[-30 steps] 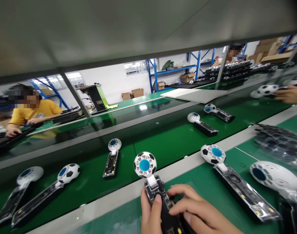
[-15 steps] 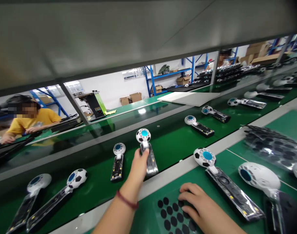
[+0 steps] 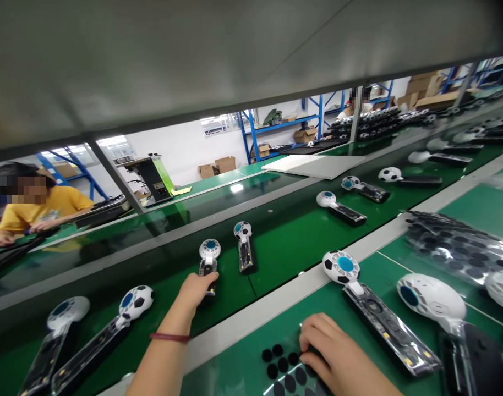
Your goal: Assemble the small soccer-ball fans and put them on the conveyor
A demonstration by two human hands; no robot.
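Observation:
My left hand (image 3: 196,290) reaches out over the green conveyor belt (image 3: 276,242) and closes on the black handle of a small football-patterned fan unit (image 3: 208,256). Just to its right lies another fan unit (image 3: 245,247), apart from my hand. My right hand (image 3: 333,355) rests, fingers curled, on a sheet of black round stickers (image 3: 282,366) on the near green bench. Whether it holds anything, I cannot make out. A larger fan unit (image 3: 371,308) lies to the right of that hand.
More fan units ride the belt at left (image 3: 107,333) and far right (image 3: 342,208). A white fan head (image 3: 431,297) and a bag of black dots (image 3: 453,245) lie on the bench at right. A person in a yellow shirt (image 3: 40,206) works across the belt.
My left hand set the fan unit down on the belt, let go, and moved left onto the neighbouring unit. My right hand stays on the sticker sheet.

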